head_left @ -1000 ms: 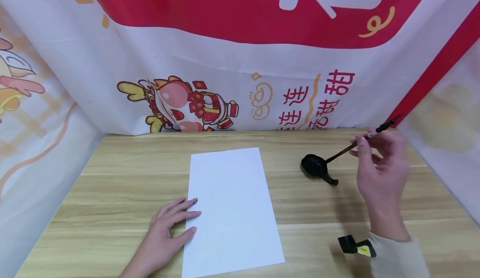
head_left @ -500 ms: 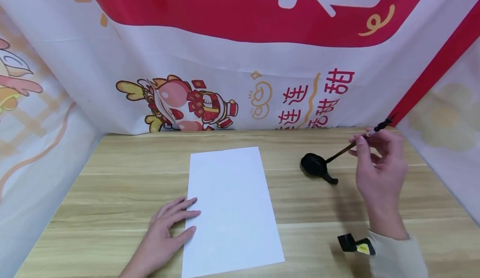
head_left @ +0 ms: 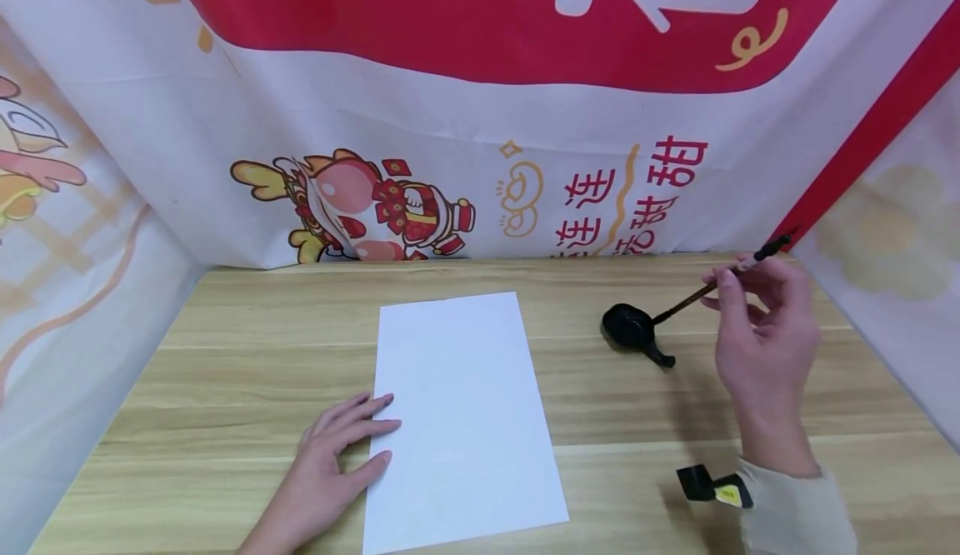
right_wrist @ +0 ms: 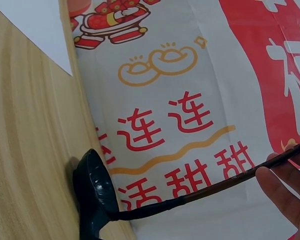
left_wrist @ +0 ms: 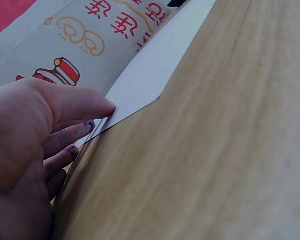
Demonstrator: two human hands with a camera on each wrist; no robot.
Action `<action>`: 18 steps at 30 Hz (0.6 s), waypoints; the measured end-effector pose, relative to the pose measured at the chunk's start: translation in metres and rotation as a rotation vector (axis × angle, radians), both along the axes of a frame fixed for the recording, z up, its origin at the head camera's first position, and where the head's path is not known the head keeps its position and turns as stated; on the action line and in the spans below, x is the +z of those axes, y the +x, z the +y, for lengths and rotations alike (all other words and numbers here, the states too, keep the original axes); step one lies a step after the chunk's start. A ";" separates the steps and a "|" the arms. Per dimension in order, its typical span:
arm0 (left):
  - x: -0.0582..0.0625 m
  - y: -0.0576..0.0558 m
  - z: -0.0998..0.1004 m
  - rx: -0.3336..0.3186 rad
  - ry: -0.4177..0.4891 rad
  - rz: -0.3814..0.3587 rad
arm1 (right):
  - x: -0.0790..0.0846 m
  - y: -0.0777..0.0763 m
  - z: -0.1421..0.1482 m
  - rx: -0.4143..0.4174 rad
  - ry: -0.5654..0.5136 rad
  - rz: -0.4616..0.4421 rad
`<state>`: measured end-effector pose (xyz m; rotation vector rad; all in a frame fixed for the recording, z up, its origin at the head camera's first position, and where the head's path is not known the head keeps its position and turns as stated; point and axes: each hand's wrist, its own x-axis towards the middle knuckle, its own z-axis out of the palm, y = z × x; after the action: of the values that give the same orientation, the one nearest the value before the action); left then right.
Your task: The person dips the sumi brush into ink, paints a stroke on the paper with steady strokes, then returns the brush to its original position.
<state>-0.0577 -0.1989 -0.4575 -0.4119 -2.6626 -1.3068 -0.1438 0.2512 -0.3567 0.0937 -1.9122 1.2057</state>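
My right hand pinches a calligraphy brush between thumb and fingers, well up its brown handle. The brush slants down to the left, its dark bristle end at the rim of a small black ink dish. Seen from the right wrist, the glossy dish has a short curved spout or handle. At the left edge of a blank white sheet of paper rests my left hand, fingers spread, fingertips on the sheet. Dark smudges mark two of its fingertips in the left wrist view.
The wooden table ends at a white and red printed cloth hanging behind it. More printed cloth hangs at either side. A small black piece with a yellow label sits at my right cuff.
Both hands keep nearly the same place. The right hand and the brush's upper end shift only slightly; paper and ink dish stay put.
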 end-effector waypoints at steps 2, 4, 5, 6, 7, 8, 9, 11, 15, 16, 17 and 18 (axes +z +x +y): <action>0.000 0.000 0.000 -0.001 -0.001 0.001 | 0.001 0.001 0.000 -0.022 -0.020 -0.008; 0.000 0.000 0.000 -0.002 -0.002 0.000 | 0.002 0.002 0.000 -0.035 -0.048 -0.012; 0.000 0.000 0.000 -0.001 -0.002 -0.002 | 0.003 0.002 0.000 -0.046 -0.048 -0.020; 0.000 0.000 0.000 0.000 -0.003 -0.005 | 0.004 0.003 0.000 -0.053 -0.053 -0.023; 0.000 0.001 0.000 0.001 -0.003 -0.007 | 0.005 0.003 0.000 -0.056 -0.063 -0.027; 0.000 0.001 0.000 0.001 -0.002 -0.010 | 0.006 0.004 0.000 -0.061 -0.065 -0.032; 0.000 0.001 0.000 0.003 -0.002 -0.012 | 0.007 0.004 -0.001 -0.061 -0.070 -0.033; 0.000 0.000 -0.001 0.005 -0.002 -0.015 | 0.009 0.005 -0.003 -0.068 -0.066 -0.042; -0.001 0.000 0.000 0.004 -0.010 -0.006 | 0.008 0.003 -0.006 -0.039 -0.051 -0.020; -0.001 0.000 0.000 0.004 -0.013 -0.002 | 0.007 0.002 -0.006 -0.028 -0.045 -0.009; -0.001 0.000 0.000 0.004 -0.016 0.002 | 0.005 0.000 -0.006 -0.019 -0.039 0.003; -0.001 0.000 0.000 0.004 -0.019 0.006 | 0.004 -0.001 -0.005 -0.007 -0.040 0.015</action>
<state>-0.0581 -0.1989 -0.4585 -0.4128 -2.6715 -1.2777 -0.1446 0.2461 -0.3528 0.0740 -1.8731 1.2350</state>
